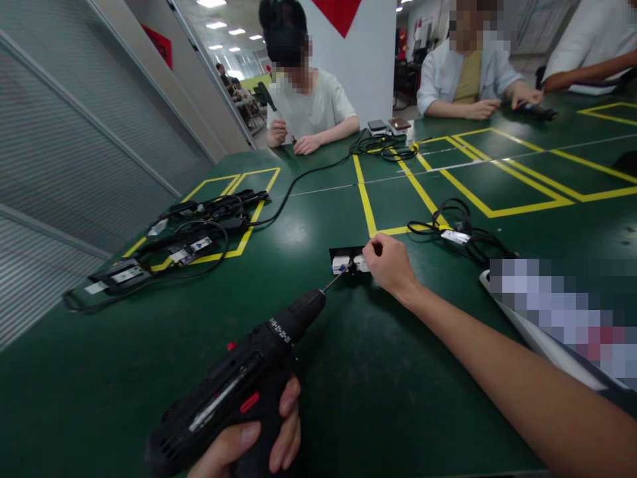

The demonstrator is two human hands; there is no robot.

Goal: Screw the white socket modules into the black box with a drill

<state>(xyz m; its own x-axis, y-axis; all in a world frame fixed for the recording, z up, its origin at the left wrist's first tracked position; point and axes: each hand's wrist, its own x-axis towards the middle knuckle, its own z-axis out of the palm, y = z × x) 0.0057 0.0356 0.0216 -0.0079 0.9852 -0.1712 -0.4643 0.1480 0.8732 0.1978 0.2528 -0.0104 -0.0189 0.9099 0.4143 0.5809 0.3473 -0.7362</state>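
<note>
My left hand [249, 438] is wrapped round the grip of a black cordless drill [249, 365]. Its long thin bit [334, 280] points up and to the right, with the tip at a small black panel [343, 252] that carries white socket-like modules [341, 264]. Whether the tip sits in a screw is too small to tell. With fingers closed, my right hand [391, 265] grips the right end of this panel and hides part of it. The panel stands on edge on the green table [318, 212].
Black cabled units [192, 249] lie on the left. A coiled black cable [460, 226] lies right of my right hand, and a blurred-out device [557, 325] is nearer. More cables [393, 147] and small boxes [388, 126] sit farther back. Several people [318, 106] sit opposite.
</note>
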